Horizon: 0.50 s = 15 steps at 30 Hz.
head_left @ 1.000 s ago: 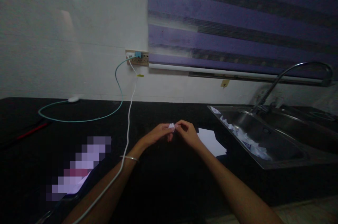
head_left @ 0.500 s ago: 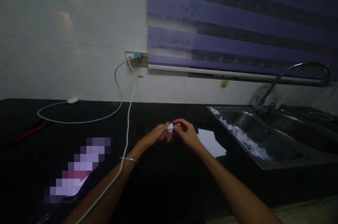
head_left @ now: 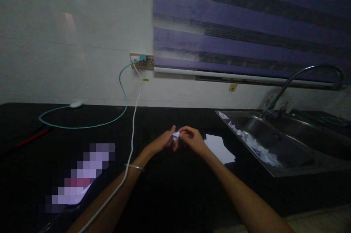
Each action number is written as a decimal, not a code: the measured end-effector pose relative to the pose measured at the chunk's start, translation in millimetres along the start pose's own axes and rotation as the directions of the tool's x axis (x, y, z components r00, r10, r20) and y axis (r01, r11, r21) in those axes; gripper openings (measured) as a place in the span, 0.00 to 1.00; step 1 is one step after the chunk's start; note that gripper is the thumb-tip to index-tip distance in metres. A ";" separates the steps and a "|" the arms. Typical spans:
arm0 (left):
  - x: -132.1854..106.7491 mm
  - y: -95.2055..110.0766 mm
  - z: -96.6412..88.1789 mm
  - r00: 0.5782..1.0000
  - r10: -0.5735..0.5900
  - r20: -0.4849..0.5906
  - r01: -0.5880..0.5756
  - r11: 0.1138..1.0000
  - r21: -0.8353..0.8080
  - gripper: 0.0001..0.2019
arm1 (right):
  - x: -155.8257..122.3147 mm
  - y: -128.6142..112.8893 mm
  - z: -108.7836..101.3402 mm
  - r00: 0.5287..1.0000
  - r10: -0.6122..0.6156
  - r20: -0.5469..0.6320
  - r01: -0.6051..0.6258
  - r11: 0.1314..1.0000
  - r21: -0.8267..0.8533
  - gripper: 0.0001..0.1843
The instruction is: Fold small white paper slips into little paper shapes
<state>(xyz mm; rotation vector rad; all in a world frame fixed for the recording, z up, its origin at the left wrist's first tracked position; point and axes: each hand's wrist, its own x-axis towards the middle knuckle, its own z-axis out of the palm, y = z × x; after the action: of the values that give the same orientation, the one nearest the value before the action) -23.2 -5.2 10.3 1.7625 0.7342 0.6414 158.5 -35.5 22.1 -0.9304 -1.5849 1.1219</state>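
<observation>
A small piece of folded white paper (head_left: 176,136) is held between my two hands, above the dark counter. My left hand (head_left: 166,139) grips it from the left, its thumb sticking up beside the paper. From the right, my right hand (head_left: 192,138) pinches the paper's other side with thumb and fingers. Some fingertips are hidden behind the paper. Just right of my right hand lie flat white paper sheets (head_left: 219,149). Several folded white paper pieces (head_left: 255,145) line the left rim of the sink.
A steel sink (head_left: 285,141) with a curved faucet (head_left: 282,90) is on the right. A white cable (head_left: 133,127) runs down from the wall socket (head_left: 148,62) across my left forearm. A teal cable (head_left: 82,127) loops at the left, behind a lit, pixelated screen (head_left: 85,174).
My left thumb has lifted off the folded paper and now points up. The paper has turned a little and sits slightly lower, with my right fingers closer over it.
</observation>
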 end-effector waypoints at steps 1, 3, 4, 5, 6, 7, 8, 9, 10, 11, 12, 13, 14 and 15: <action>-0.5 0.6 0.2 1.000 -0.001 0.006 0.001 1.000 0.008 0.43 | -0.1 0.3 0.2 1.000 0.002 -0.004 -0.002 1.000 -0.006 0.13; -1.9 3.7 1.1 1.000 -0.003 -0.001 0.003 1.000 -0.011 0.43 | 0.3 2.2 0.3 1.000 0.009 -0.020 -0.009 1.000 -0.019 0.13; -2.6 5.8 1.9 1.000 -0.001 -0.006 0.001 1.000 -0.029 0.42 | 0.9 3.5 0.4 1.000 0.010 -0.030 -0.011 1.000 -0.024 0.12; -3.1 8.0 2.6 1.000 0.001 -0.010 -0.001 0.999 -0.042 0.41 | 1.6 4.8 0.3 0.999 0.010 -0.040 -0.011 1.000 -0.027 0.11; -3.5 10.0 3.4 1.000 0.006 -0.014 -0.007 0.999 -0.049 0.40 | 2.4 6.1 0.3 0.999 0.007 -0.052 -0.008 1.000 -0.028 0.10; -3.7 11.6 4.1 1.000 0.013 -0.014 -0.013 0.999 -0.045 0.39 | 3.2 7.1 0.4 0.998 0.004 -0.063 -0.005 1.000 -0.024 0.10; -3.8 12.7 4.6 1.000 0.019 -0.014 -0.020 0.999 -0.042 0.37 | 3.8 7.7 0.5 0.997 0.001 -0.074 -0.003 1.000 -0.018 0.09; -3.9 13.2 5.0 1.000 0.024 -0.010 -0.024 0.999 -0.042 0.36 | 4.2 7.8 0.7 0.996 0.000 -0.084 -0.001 1.000 -0.012 0.09; -4.0 13.1 5.2 1.000 0.024 -0.009 -0.024 0.998 -0.051 0.36 | 4.4 7.4 1.0 0.996 0.000 -0.090 0.000 1.000 -0.008 0.10; -4.1 12.5 5.2 1.000 0.022 -0.007 -0.022 0.998 -0.064 0.35 | 4.4 6.6 1.4 0.996 0.002 -0.088 -0.002 1.000 -0.007 0.10; -4.3 11.4 5.2 1.000 0.022 -0.004 -0.022 0.997 -0.077 0.35 | 4.2 5.6 1.7 0.997 0.004 -0.080 -0.004 1.000 -0.008 0.10; -4.4 10.0 5.1 1.000 0.021 0.000 -0.021 0.996 -0.087 0.34 | 3.9 4.6 2.0 0.998 0.004 -0.069 -0.005 1.000 -0.012 0.11; -4.3 8.3 5.0 1.000 0.021 0.000 -0.021 0.995 -0.096 0.34 | 3.6 3.9 2.1 0.998 0.004 -0.062 -0.005 1.000 -0.017 0.11; -3.8 6.3 4.9 1.000 0.023 0.000 -0.023 0.994 -0.104 0.34 | 3.4 3.5 2.0 0.999 0.003 -0.054 -0.005 1.000 -0.023 0.10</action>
<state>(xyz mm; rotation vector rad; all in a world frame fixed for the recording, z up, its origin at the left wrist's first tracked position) -21.1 -12.7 14.7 1.6775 0.6691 0.6819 155.9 -31.8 19.4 -0.9722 -1.5559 1.0742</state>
